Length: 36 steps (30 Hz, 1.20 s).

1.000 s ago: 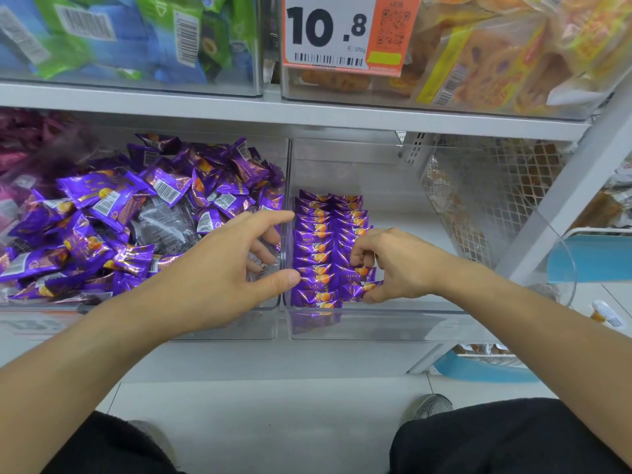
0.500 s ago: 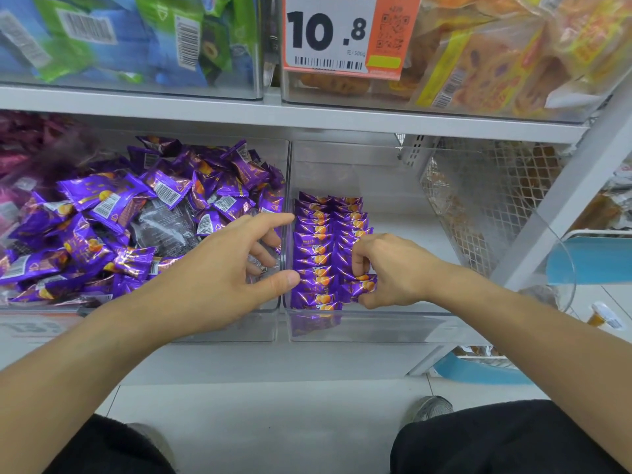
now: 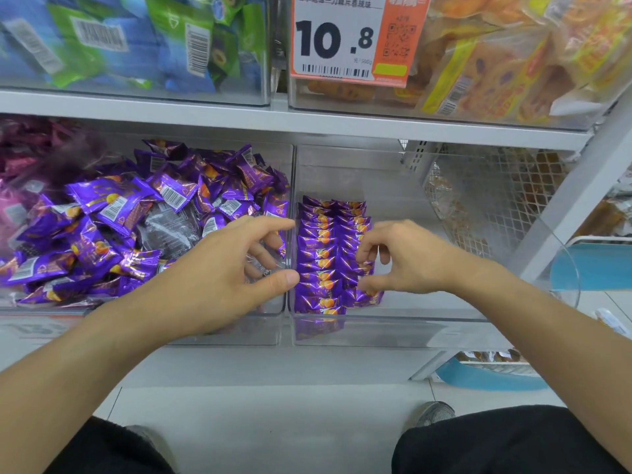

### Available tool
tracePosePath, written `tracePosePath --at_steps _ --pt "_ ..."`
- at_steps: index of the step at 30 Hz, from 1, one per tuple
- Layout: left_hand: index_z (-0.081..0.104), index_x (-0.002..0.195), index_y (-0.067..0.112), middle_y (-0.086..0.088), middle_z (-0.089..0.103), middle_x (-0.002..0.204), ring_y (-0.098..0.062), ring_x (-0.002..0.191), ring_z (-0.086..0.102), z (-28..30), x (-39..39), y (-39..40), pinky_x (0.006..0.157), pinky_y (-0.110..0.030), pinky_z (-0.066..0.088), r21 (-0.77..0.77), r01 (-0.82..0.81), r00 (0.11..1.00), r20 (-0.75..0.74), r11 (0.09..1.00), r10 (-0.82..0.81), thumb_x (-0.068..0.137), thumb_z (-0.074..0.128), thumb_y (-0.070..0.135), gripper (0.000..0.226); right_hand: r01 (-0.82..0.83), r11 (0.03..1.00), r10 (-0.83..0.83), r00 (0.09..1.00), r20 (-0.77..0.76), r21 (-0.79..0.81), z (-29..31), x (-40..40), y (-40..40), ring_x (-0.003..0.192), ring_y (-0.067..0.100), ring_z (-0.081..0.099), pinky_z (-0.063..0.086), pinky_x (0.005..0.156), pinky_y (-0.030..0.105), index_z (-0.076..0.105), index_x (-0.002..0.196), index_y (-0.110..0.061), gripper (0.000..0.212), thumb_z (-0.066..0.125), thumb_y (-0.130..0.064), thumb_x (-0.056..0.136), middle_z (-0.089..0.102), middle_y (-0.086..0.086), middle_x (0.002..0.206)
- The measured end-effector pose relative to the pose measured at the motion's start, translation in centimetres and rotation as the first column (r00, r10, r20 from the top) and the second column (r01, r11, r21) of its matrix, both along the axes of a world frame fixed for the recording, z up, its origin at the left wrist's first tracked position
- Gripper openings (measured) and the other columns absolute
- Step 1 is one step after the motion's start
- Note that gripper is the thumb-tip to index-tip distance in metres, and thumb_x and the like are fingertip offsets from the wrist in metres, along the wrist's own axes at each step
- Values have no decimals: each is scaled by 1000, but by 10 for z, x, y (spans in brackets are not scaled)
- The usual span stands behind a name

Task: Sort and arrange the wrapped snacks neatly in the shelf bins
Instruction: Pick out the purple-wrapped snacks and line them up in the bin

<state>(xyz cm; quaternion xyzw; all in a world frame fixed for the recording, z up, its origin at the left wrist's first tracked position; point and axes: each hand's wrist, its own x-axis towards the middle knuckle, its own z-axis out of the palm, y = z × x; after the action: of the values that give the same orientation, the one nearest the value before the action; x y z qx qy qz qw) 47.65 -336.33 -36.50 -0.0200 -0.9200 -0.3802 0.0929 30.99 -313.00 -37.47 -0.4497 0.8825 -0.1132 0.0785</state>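
Observation:
Loose purple wrapped snacks (image 3: pixel 113 213) lie heaped in the left clear bin (image 3: pixel 239 333). In the right clear bin (image 3: pixel 410 333), the same purple snacks (image 3: pixel 318 254) stand in two neat rows against its left wall. My left hand (image 3: pixel 212 282) hovers over the left bin's right end with fingers spread, and its thumb tip touches the near end of the first row. My right hand (image 3: pixel 410 258) reaches over the second row. Its curled fingertips and thumb pinch the near packets of that row from the right side.
The shelf above carries a bin of blue-green packs (image 3: pixel 136 46), a bin of yellow-orange packs (image 3: pixel 496 63) and a price tag (image 3: pixel 342 39). A wire mesh panel (image 3: pixel 496 200) stands right of the bin, with a blue basket (image 3: pixel 595 265) beyond it. Dark pink snacks (image 3: pixel 20 155) fill the far left.
My right hand has loosened from a tight clench, with fingers and thumb now further apart over the second row. My left hand has hardly moved.

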Motion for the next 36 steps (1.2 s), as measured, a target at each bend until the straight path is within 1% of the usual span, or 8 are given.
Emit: tracePosePath --at_steps 3,7,14,21,24,27,31,36 --pt "58 119 39 17 60 98 1 83 60 12 8 -9 70 -17 51 -112 -47 998 -42 993 43 81 71 39 40 -1 960 -2 1000 -11 -279 29 17 -12 68 9 61 50 65 25 72 84 -23 8 78 -29 83 66 -9 80" --pt "66 110 34 17 60 88 -4 80 57 20 24 -42 70 -18 42 -315 -204 979 -86 927 186 81 65 45 30 -62 799 131 989 73 -598 55 63 -53 66 12 60 47 63 20 72 82 -13 10 69 -17 91 68 -6 73" --pt "71 111 14 -14 61 106 -39 98 53 20 62 -116 89 -50 47 -589 -447 878 -148 673 454 76 73 47 48 -243 935 239 970 -49 -258 42 74 -153 98 14 55 45 94 33 59 124 -18 36 67 -26 89 60 2 114" --pt "76 98 26 5 60 91 -14 85 53 11 97 -132 74 -27 39 -516 -292 930 43 805 365 71 80 52 38 -216 976 211 969 -127 -24 20 67 -194 99 21 53 46 89 34 62 123 -23 44 75 -34 82 44 2 116" --pt "75 102 25 6 60 94 -11 85 51 5 99 -134 73 -23 34 -476 -294 935 38 829 354 71 82 42 36 -218 976 216 950 -224 17 14 69 -198 91 24 55 52 81 41 67 113 -19 28 71 -19 85 44 3 114" --pt "77 101 21 6 56 92 -1 72 48 2 98 -139 68 -16 33 -436 -340 930 -27 833 366 72 85 27 30 -234 972 219 928 -303 -14 13 70 -197 88 27 60 53 75 42 69 106 -17 27 62 -2 84 50 3 109" --pt "79 84 22 7 58 82 2 67 49 -1 98 -147 69 -7 33 -456 -332 940 -84 826 331 74 83 17 11 -277 943 196 909 -368 -183 19 73 -193 98 22 58 53 75 41 72 101 -24 18 65 -13 89 59 -2 98" --pt "74 75 21 6 61 81 -17 79 54 5 96 -145 77 -32 44 -471 -450 892 -266 759 364 85 64 27 15 -72 808 84 996 -6 -585 30 86 -182 77 7 59 45 74 16 74 94 -26 10 72 -18 88 63 -8 87"
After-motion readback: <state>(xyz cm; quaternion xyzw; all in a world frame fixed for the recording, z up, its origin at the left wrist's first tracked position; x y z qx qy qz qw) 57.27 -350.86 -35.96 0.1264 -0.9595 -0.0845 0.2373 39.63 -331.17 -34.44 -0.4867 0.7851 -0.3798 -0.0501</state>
